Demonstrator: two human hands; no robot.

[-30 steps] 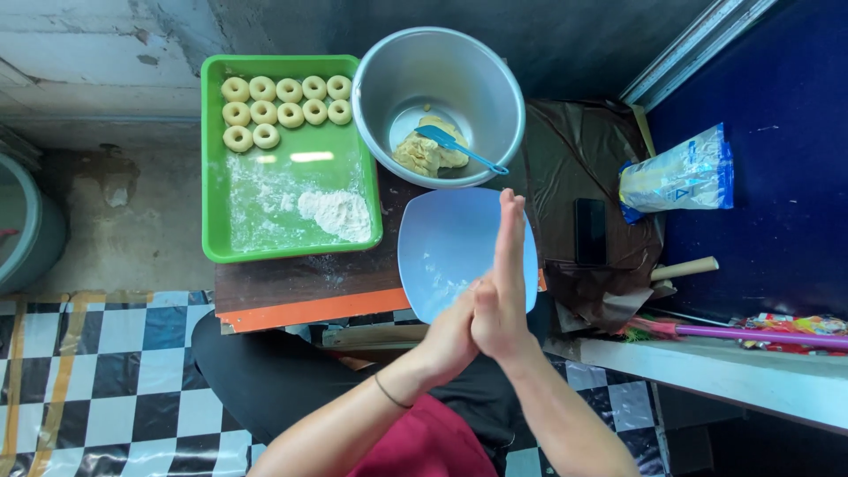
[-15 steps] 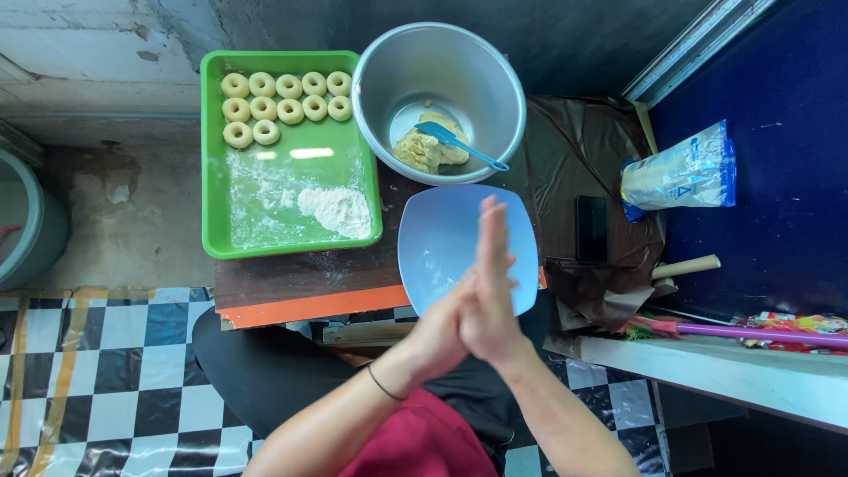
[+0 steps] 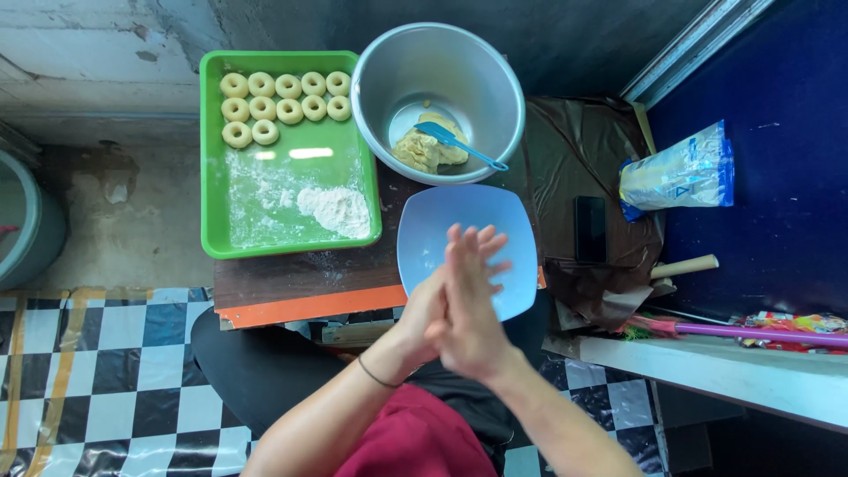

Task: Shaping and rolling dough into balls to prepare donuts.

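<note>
Two palms pressed flat, my left hand (image 3: 424,309) and right hand (image 3: 473,305) hide whatever lies between them, over the pale blue plastic plate (image 3: 433,234). Twelve raw dough rings (image 3: 274,99) sit at eleven o'clock; soft and sticky, I judge, best lifted by outer edges.

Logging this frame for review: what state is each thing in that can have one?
Left hand: pressed palm to palm against the right.
Right hand: flat against the left, over the blue plate.
Blue plate: bare.
Metal bowl: holds dough and a blue spatula.
Green tray: floured, twelve dough rings in rows.
Flour bag: lying on its side.
</note>
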